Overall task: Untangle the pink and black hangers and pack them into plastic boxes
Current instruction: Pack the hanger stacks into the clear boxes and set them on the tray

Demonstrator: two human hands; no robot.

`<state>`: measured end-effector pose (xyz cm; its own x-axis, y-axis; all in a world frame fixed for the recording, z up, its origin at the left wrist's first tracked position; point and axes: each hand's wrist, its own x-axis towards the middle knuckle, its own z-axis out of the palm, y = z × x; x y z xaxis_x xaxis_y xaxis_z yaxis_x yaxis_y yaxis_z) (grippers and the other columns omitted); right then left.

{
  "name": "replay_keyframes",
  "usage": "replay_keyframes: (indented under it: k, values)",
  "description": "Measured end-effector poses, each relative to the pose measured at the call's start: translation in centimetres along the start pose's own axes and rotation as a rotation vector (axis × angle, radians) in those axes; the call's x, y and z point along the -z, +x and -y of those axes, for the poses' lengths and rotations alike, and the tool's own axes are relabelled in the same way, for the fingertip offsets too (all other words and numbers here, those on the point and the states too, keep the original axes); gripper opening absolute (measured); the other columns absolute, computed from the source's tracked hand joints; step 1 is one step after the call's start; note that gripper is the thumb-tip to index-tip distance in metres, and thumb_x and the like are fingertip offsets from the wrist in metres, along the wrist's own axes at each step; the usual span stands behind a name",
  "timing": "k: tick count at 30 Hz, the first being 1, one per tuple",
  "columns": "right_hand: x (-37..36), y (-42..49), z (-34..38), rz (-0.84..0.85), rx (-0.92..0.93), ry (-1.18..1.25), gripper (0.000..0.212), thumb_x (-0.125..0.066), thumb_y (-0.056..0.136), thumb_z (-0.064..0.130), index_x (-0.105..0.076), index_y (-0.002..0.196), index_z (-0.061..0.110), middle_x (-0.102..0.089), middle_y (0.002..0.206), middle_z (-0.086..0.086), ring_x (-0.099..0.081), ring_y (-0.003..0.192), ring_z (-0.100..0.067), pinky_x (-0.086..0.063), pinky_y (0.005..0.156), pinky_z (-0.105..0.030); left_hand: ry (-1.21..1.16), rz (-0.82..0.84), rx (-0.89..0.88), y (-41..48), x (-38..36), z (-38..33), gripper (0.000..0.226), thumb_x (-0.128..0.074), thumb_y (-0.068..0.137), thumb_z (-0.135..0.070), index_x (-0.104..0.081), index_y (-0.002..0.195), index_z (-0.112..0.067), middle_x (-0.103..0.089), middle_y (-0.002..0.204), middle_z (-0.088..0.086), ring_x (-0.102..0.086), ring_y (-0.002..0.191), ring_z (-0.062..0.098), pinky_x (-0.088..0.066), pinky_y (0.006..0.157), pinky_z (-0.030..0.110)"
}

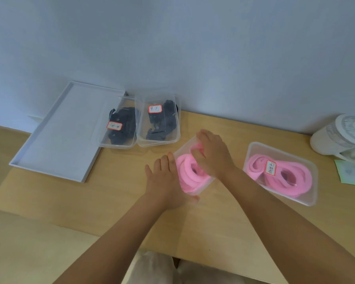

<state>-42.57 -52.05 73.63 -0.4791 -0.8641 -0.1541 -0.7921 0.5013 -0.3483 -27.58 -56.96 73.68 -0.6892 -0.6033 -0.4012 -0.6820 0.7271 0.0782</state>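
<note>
Two grips flank one box (194, 191): left grip (164, 181) flat, fingers straight, against its long side; right grip (213, 154) bent over pink hangers (184, 171) inside, hold unclear.

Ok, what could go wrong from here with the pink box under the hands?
1. The pink hangers fill the middle box; they may spring out once the right hand lifts.
2. The left hand only lies flat against the box's side, so it could slide on the table.
</note>
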Motion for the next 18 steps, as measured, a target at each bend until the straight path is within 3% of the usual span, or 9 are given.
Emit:
replay_keyframes:
  k: [2, 5, 7, 9, 10, 12, 14, 16, 18]
  values:
    - [-0.7, -0.3, 0.5, 0.005, -0.026, -0.189, 0.062, -0.034, 0.094, 0.049, -0.025, 0.143, 0.014, -0.022, 0.152, -0.007, -0.036, 0.126, -0.030, -0.036, 0.096, -0.042, 0.032, 0.021, -0.009, 0.3, 0.0, 0.2, 0.134, -0.048, 0.063, -0.085, 0.015, 0.146, -0.001, 0.004, 0.156, 0.015, -0.001, 0.144, 0.030, -0.007, 0.114, 0.054]
    - [-1.3, -0.5, 1.1, 0.052, -0.109, -0.214, 0.068, -0.024, 0.093, 0.056, -0.008, 0.148, 0.020, -0.006, 0.157, -0.007, -0.019, 0.139, -0.031, -0.029, 0.101, -0.048, 0.026, -0.006, 0.010, 0.7, 0.0, -0.5, 0.132, -0.045, 0.065, -0.085, 0.015, 0.146, 0.001, 0.011, 0.156, 0.020, 0.008, 0.145, 0.034, 0.001, 0.115, 0.051]
    - [-1.6, -0.8, 1.6, 0.100, -0.155, -0.190, 0.069, -0.021, 0.094, 0.055, -0.002, 0.149, 0.019, 0.004, 0.158, -0.006, -0.002, 0.145, -0.029, -0.019, 0.109, -0.051, -0.026, -0.174, 0.016, 0.8, -0.5, -1.0, 0.127, -0.041, 0.060, -0.088, -0.007, 0.147, -0.003, -0.016, 0.154, 0.023, -0.016, 0.143, 0.037, -0.016, 0.113, 0.053]
    - [-1.6, -0.9, 1.6, 0.108, -0.166, -0.193, 0.069, -0.020, 0.095, 0.053, -0.004, 0.150, 0.013, 0.004, 0.158, -0.008, 0.005, 0.146, -0.026, -0.008, 0.114, -0.050, -0.138, -0.316, -0.013, 0.8, -1.3, -1.1, 0.120, -0.037, 0.046, -0.089, -0.032, 0.136, -0.010, -0.050, 0.135, 0.017, -0.047, 0.124, 0.037, -0.037, 0.100, 0.054]
    - [-1.6, -1.0, 1.4, 0.103, -0.154, -0.208, 0.070, -0.020, 0.095, 0.052, -0.008, 0.149, 0.010, 0.001, 0.158, -0.008, 0.005, 0.146, -0.025, -0.005, 0.115, -0.048, -0.180, -0.340, -0.035, 0.8, -1.5, -1.0, 0.120, -0.037, 0.041, -0.089, -0.036, 0.133, -0.013, -0.055, 0.128, 0.012, -0.052, 0.117, 0.035, -0.041, 0.095, 0.052]
    - [-1.6, -1.2, 0.8, 0.080, -0.085, -0.247, 0.071, -0.015, 0.094, 0.054, -0.015, 0.147, 0.007, -0.006, 0.158, -0.009, 0.002, 0.146, -0.023, -0.002, 0.115, -0.046, -0.200, -0.318, -0.053, 0.7, -1.8, -0.8, 0.123, -0.039, 0.036, -0.089, -0.040, 0.134, -0.014, -0.057, 0.121, 0.007, -0.055, 0.109, 0.030, -0.043, 0.088, 0.047]
    - [-1.8, -1.6, 0.5, 0.065, 0.009, -0.270, 0.079, 0.003, 0.085, 0.056, -0.018, 0.148, 0.012, -0.007, 0.158, -0.005, 0.001, 0.146, -0.023, -0.001, 0.115, -0.044, -0.202, -0.314, -0.062, 0.7, -1.5, -0.8, 0.125, -0.040, 0.035, -0.087, -0.040, 0.136, -0.013, -0.056, 0.119, 0.004, -0.055, 0.105, 0.027, -0.043, 0.084, 0.042]
    - [-2.0, -1.6, 0.4, 0.076, 0.086, -0.296, 0.087, 0.016, 0.076, 0.051, -0.018, 0.148, 0.018, -0.006, 0.159, -0.001, 0.002, 0.146, -0.022, 0.000, 0.115, -0.044, -0.200, -0.281, -0.052, 0.9, -1.2, -0.8, 0.125, -0.038, 0.036, -0.086, -0.034, 0.140, -0.015, -0.053, 0.122, 0.001, -0.051, 0.108, 0.024, -0.040, 0.085, 0.040]
    - [-1.9, -1.4, 0.4, 0.085, 0.116, -0.283, 0.087, 0.016, 0.075, 0.049, -0.020, 0.148, 0.019, -0.009, 0.158, 0.001, -0.001, 0.146, -0.021, 0.000, 0.115, -0.045, -0.168, -0.282, -0.048, 0.9, -1.2, -0.9, 0.126, -0.037, 0.036, -0.085, -0.025, 0.142, -0.018, -0.047, 0.126, -0.001, -0.047, 0.112, 0.022, -0.038, 0.087, 0.039]
